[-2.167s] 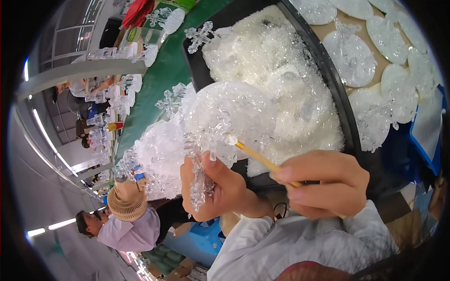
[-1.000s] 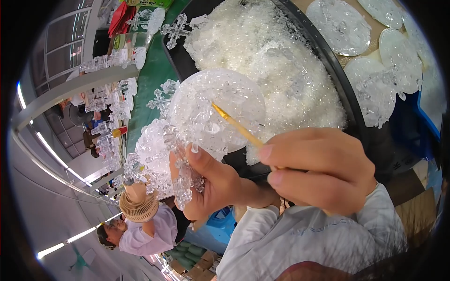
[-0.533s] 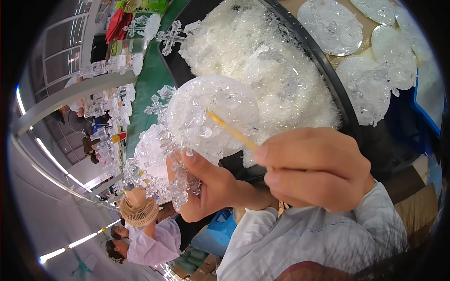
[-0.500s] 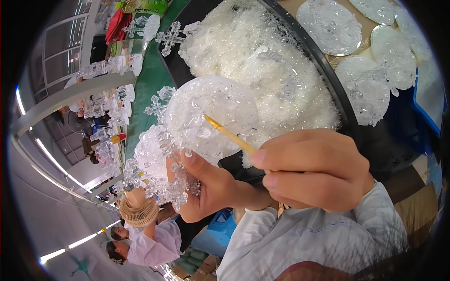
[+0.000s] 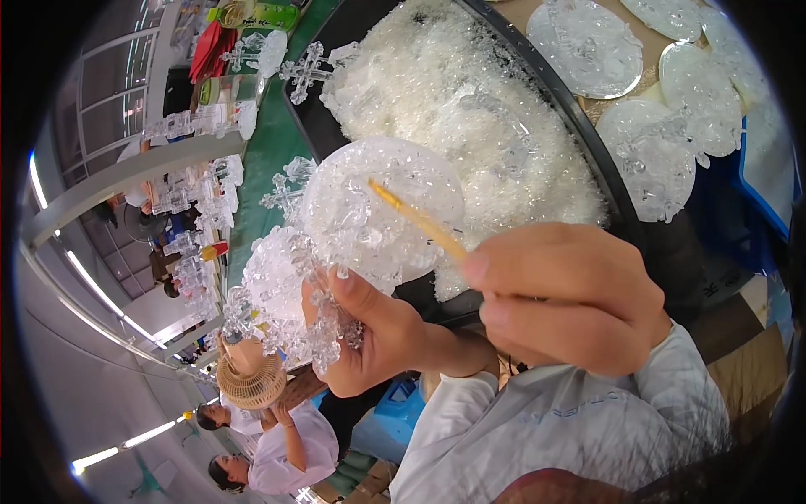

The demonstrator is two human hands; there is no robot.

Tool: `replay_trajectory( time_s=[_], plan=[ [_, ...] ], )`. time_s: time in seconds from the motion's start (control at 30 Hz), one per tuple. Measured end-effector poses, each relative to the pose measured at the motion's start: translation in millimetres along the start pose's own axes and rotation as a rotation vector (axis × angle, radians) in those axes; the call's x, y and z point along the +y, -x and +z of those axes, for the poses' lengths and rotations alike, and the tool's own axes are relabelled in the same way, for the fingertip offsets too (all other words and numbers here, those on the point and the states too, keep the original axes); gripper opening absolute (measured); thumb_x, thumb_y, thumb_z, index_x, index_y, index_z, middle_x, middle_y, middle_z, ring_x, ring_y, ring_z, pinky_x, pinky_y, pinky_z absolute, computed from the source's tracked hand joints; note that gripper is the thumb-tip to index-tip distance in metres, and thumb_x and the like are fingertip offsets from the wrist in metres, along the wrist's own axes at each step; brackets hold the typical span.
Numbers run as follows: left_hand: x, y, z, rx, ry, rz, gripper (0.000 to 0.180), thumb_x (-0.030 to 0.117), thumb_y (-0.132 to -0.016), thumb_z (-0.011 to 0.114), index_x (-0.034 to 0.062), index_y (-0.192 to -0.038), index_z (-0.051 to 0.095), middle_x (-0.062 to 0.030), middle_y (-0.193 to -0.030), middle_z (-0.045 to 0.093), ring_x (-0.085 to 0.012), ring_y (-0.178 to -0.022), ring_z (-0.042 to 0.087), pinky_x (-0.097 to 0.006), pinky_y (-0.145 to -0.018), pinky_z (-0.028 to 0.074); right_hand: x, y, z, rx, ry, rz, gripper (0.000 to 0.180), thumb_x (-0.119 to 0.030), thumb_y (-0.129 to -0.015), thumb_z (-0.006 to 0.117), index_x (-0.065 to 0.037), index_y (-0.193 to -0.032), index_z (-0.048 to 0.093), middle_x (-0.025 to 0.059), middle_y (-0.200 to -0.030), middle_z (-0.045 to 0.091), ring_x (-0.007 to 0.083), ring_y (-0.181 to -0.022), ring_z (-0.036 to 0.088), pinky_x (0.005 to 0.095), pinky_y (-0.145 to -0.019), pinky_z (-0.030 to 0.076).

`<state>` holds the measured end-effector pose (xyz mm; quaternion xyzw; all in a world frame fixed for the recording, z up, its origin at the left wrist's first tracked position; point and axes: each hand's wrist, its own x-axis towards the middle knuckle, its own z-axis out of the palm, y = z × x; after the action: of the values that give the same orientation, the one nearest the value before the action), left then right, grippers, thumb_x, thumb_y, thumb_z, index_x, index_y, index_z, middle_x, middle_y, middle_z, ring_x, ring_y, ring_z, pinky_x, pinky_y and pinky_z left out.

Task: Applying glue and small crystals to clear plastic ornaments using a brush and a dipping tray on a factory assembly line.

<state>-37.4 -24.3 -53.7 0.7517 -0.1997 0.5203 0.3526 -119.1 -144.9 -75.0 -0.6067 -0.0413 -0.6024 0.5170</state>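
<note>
While my right hand (image 5: 571,294) pinches a thin brush (image 5: 420,224) | my left hand (image 5: 369,332) curls snugly around a clear ornament (image 5: 326,328), glittery disc (image 5: 411,181) just beyond it | slackening there could tip disc into flakes (image 5: 420,76)

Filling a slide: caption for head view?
Left hand holds a clear ornament; right hand points a thin yellow stick toward a frosted disc near a black tray.

Brush (image 5: 420,218), centre: handle looked like smooth, pale wood. Round piece (image 5: 420,185), centre: was translucent, rough with glittering grains. Ornament (image 5: 325,332), left of centre: was clear and glossy, like moulded plastic. Tray (image 5: 579,118), upper middle: was smooth black plastic. Flakes (image 5: 504,193): were coarse, sparkling. Counter (image 5: 269,143), upper left: was smooth green. Shirt (image 5: 537,428), lower right: was matt cloth.
</note>
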Motion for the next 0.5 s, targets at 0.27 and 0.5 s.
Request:
replay_trajectory(
  time_s=[0.27,0.5],
  plan=[
    [3.1,1.0,-0.8,-0.045,0.036,-0.035,0.025,0.009,-0.085,0.076,-0.0138,-0.093,0.069,-0.0192,-0.085,0.072,-0.0166,-0.073,0.066,-0.027,-0.065,0.053,-2.1,-2.6,-7.1,-0.13,-0.026,0.059,0.023,-0.003,-0.072,0.076,0.002,-0.088,0.06,0.0212,-0.085,0.067,0.0282,-0.062,0.069,0.0326,-0.05,0.057],
    [-1.4,-2.1,0.6,-0.036,0.051,0.018,0.026,0.008,-0.084,0.076,-0.0162,-0.09,0.068,-0.0189,-0.074,0.07,-0.0168,-0.06,0.064,-0.026,-0.055,0.05,-1.6,2.5,-3.4,-0.05,0.048,-0.05,0.025,-0.002,-0.071,0.076,0.001,-0.09,0.06,0.0218,-0.088,0.068,0.0286,-0.065,0.069,0.0343,-0.052,0.057]
  ],
)
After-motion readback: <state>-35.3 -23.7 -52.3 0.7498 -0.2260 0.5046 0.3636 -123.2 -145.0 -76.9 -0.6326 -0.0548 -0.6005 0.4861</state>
